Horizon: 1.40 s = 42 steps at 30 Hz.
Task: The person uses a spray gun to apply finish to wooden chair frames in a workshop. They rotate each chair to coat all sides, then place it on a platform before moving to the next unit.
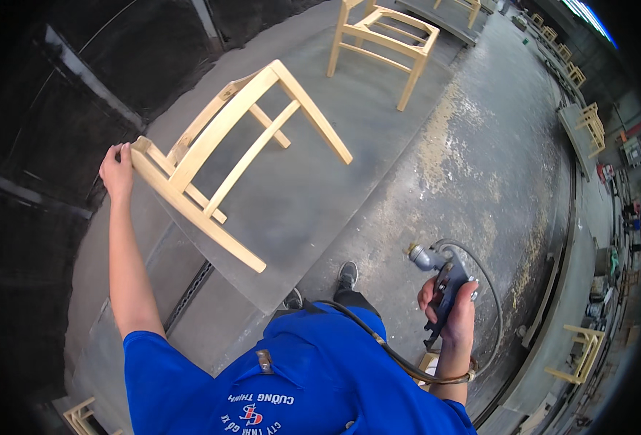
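At the far left, my left hand (117, 168) grips the upper corner of a pale, unfinished wooden chair frame (197, 210). The frame leans on its side on a flat grey board, legs pointing toward the right and toward me. On the right, held out over the floor, my right hand (459, 315) is wrapped around a spray gun (447, 284) with a dark handle and a silver head. Its nozzle points left, and a grey hose (491, 290) loops from it back to my wrist and across my body.
A second chair frame (394, 42) stands farther along the grey board (295, 217). Dark sheeting (44, 145) hangs on the left. Down the right side runs a long low platform (552, 348) bearing several chair frames (580, 355). Pale residue (444, 138) spots the floor.
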Tool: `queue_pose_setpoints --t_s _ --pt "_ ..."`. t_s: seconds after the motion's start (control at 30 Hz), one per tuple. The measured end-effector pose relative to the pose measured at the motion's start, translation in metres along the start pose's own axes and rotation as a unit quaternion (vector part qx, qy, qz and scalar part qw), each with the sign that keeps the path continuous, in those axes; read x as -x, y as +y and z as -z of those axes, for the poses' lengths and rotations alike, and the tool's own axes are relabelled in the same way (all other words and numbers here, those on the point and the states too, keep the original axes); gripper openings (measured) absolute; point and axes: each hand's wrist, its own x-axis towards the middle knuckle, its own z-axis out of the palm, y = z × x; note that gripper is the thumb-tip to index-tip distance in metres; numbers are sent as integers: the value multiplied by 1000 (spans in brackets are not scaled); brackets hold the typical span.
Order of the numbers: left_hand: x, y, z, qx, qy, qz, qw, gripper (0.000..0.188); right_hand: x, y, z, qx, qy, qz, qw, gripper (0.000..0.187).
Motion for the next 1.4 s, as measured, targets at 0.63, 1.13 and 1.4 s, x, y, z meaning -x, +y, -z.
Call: queue_pose_setpoints --t_s 0.63,1.13,1.4 --pt "-13 -12 22 -42 -112 -49 992 55 37 4 -23 51 31 68 996 93" --pt "-8 -6 33 -3 -126 -43 991 62 40 1 -65 84 -53 139 985 91" --pt "-8 -14 32 28 -123 -51 991 64 47 -13 -73 73 58 158 983 91"
